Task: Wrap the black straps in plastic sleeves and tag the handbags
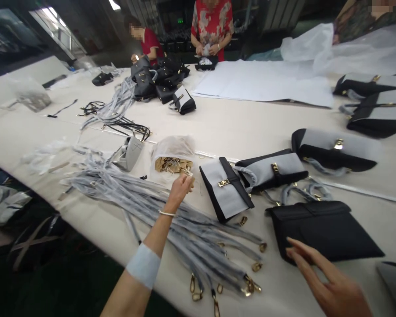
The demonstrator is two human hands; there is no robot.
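Observation:
My left hand [182,190] is closed in a pinch at the mouth of a clear plastic bag [176,145] of brown paper hang tags [173,165] with white strings. A tag with its string shows at my fingertips. My right hand [330,281] is at the lower right, its fingers stretched out with a gap between them. Its fingertips are at the near left edge of a black handbag [330,229]; whether they touch it I cannot tell. Beside my left arm lies a bundle of plastic-wrapped straps [145,193] with gold clasps.
Black handbags with grey flap covers, such as this handbag [224,187], lie to the right. Further back are a pile of black bags [152,79], loose black straps [128,127] and white sheeting [264,81]. Several people stand across the table [231,132].

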